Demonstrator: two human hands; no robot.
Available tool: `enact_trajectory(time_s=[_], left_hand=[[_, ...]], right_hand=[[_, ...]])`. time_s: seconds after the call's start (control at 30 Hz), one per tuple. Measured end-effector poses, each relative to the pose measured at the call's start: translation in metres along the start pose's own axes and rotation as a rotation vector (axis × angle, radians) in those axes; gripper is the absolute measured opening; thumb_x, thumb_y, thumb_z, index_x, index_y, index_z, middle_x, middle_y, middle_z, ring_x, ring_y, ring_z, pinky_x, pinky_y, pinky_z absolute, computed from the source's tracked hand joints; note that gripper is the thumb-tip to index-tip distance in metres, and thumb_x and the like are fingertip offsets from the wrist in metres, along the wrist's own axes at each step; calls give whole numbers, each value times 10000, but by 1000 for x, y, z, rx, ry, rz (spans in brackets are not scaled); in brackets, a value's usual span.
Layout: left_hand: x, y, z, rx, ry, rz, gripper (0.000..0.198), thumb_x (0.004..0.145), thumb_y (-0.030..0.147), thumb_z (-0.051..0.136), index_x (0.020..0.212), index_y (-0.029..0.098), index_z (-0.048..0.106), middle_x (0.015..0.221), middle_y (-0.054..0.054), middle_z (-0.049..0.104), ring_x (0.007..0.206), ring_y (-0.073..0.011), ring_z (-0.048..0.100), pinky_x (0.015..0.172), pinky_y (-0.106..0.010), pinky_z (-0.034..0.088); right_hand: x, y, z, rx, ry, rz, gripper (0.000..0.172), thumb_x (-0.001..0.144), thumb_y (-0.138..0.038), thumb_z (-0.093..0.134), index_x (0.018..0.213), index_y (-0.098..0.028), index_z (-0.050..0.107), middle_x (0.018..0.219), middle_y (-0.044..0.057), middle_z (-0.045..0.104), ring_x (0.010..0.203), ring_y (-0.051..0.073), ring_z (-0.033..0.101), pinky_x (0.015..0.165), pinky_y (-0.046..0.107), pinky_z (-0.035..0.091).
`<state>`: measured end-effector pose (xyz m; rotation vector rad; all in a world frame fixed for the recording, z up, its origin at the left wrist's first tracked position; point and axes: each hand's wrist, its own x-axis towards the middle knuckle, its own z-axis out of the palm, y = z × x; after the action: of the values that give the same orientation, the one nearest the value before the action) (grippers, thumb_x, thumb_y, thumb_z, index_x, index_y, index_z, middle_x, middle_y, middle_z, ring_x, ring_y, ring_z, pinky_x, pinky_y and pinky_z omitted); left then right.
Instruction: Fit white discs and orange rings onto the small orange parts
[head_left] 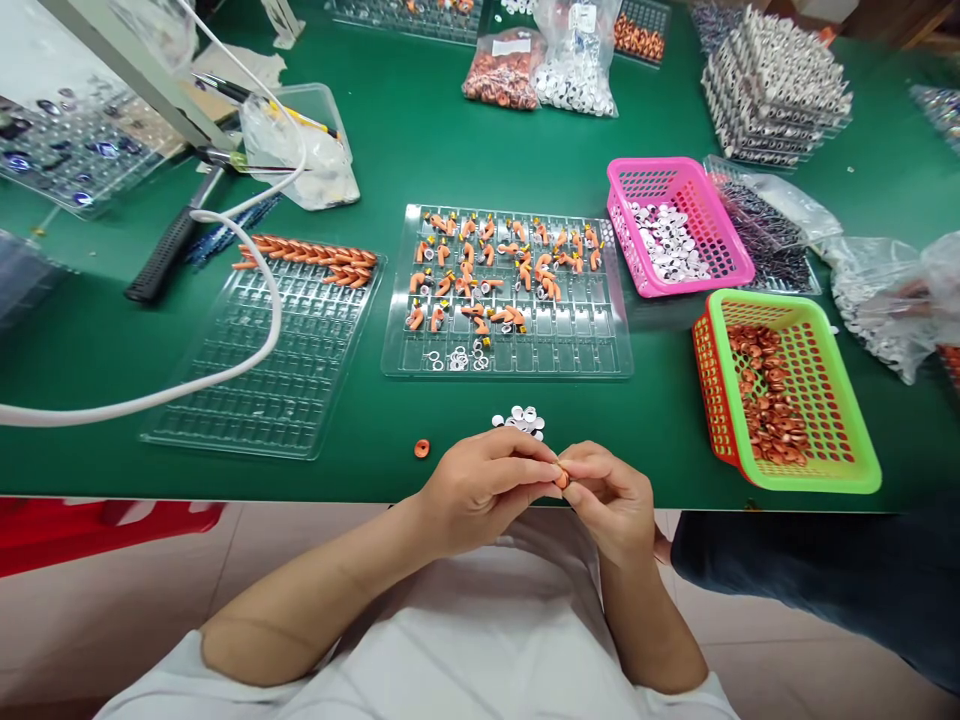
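Note:
My left hand [487, 485] and my right hand [611, 498] meet at the table's front edge, fingertips pinched together. Between them they grip a small orange piece [562, 479], mostly covered by the fingers. Just beyond my left hand lies a pile of small white discs [521, 420]. A single orange ring-shaped piece [422, 449] rests on the green table to the left of that hand. Farther back, a clear compartment tray [577, 355] holds many small orange curved parts, with several white rings in its front row.
A pink basket [720, 270] of white pieces and a green basket [847, 400] of copper-coloured pieces stand at right. Another clear tray [240, 380], a hammer [172, 245] and a white cable [225, 375] are at left. Bags [504, 70] and stacked trays [780, 90] sit behind.

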<state>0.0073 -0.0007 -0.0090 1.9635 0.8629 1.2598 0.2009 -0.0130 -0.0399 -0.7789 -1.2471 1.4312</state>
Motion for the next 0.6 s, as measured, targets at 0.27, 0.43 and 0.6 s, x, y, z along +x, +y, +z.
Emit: enact_trajectory(time_s=[0.27, 0.43, 0.6], left_hand=[[0, 0, 0, -6, -1, -4, 142, 903, 95, 665, 1016, 169, 707, 950, -96, 744, 853, -157, 729, 742, -257, 625], [1, 0, -1, -12, -5, 2, 148, 900, 91, 668, 1017, 174, 703, 942, -90, 747, 849, -156, 731, 745, -257, 625], [1, -1, -1, -30, 2, 10, 151, 894, 80, 674, 1016, 165, 702, 936, -96, 752, 849, -157, 735, 749, -258, 626]], right_hand=[[0, 2, -1, 2, -5, -2, 295, 864, -97, 703, 1081, -288, 764, 943, 52, 723, 870, 168, 679, 736, 289, 589], [-1, 3, -2, -8, -8, 5, 320, 857, -87, 708, 1085, -305, 763, 957, 51, 719, 874, 168, 686, 730, 285, 597], [-1, 2, -2, -22, -8, 7, 324, 858, -92, 709, 1087, -313, 765, 961, 50, 726, 865, 166, 693, 722, 282, 602]])
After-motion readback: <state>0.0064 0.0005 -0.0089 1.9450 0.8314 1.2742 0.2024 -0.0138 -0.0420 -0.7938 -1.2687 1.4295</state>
